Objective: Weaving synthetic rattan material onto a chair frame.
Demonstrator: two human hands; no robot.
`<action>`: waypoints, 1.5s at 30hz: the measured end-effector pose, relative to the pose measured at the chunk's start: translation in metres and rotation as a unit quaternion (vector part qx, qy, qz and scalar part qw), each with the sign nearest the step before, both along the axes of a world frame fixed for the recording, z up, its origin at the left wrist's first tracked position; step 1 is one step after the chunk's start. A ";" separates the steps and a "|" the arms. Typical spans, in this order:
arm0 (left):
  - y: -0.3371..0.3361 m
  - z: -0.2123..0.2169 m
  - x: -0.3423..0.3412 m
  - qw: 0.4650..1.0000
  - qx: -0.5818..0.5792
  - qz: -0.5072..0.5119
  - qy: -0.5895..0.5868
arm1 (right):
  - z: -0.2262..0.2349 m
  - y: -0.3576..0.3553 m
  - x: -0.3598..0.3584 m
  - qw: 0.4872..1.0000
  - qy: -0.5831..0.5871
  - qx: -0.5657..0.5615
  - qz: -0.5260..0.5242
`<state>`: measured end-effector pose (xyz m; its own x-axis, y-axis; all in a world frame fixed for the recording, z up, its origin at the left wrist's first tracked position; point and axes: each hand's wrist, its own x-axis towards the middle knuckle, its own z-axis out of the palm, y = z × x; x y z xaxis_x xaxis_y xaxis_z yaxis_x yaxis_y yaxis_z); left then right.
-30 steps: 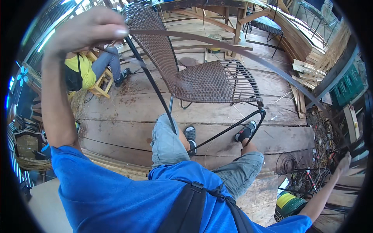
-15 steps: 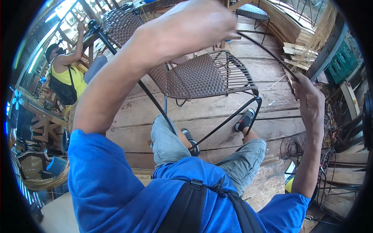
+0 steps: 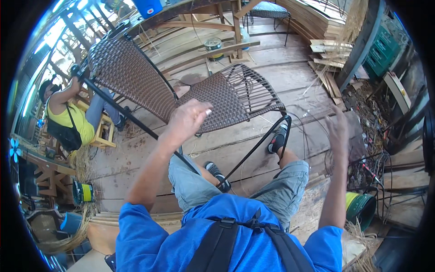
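A metal-framed chair with a brown woven seat (image 3: 213, 97) and woven backrest (image 3: 131, 75) stands before me, turned sideways. Toward its right end, the seat has spaced parallel strands (image 3: 258, 93) with gaps between them. My left hand (image 3: 188, 120) is closed in a pinch over the near edge of the seat, beside the backrest's lower end; what its fingers hold is hidden. Off to the right of the chair, my right hand (image 3: 337, 129) is raised and a little blurred, fingers apart. Thin dark strands (image 3: 304, 131) curve loosely between the chair and this hand.
A person in a yellow top (image 3: 72, 120) sits at the left. Stacked boards (image 3: 312, 20) lie at the back right, near a leaning post (image 3: 362, 45). Green-and-yellow buckets stand at right (image 3: 360, 208) and left (image 3: 84, 192). A bench (image 3: 181, 13) crosses the back.
My left hand has dropped from high above the chair to the seat's near edge. My right hand has shifted slightly left and down; the dark strand stretched between my hands now hangs loose.
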<state>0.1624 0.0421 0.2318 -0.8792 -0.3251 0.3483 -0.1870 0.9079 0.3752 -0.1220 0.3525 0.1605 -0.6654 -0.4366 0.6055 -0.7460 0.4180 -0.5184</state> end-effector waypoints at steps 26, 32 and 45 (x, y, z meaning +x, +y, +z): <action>0.003 -0.053 -0.027 0.926 0.041 -0.188 -0.326 | -0.046 -0.102 0.164 0.901 -0.253 0.255 0.242; 0.002 -0.047 -0.028 0.939 0.013 -0.120 -0.323 | -0.039 -0.096 0.164 0.870 -0.297 0.319 0.228; 0.010 -0.075 -0.030 0.951 0.159 -0.125 -0.235 | -0.030 -0.063 0.171 0.901 -0.327 0.208 0.194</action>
<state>0.1323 0.0519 0.1571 -0.9772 -0.1082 -0.1824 -0.1945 0.8002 0.5674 0.0490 0.2897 0.1307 -0.5696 -0.8116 -0.1297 -0.4702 0.4512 -0.7585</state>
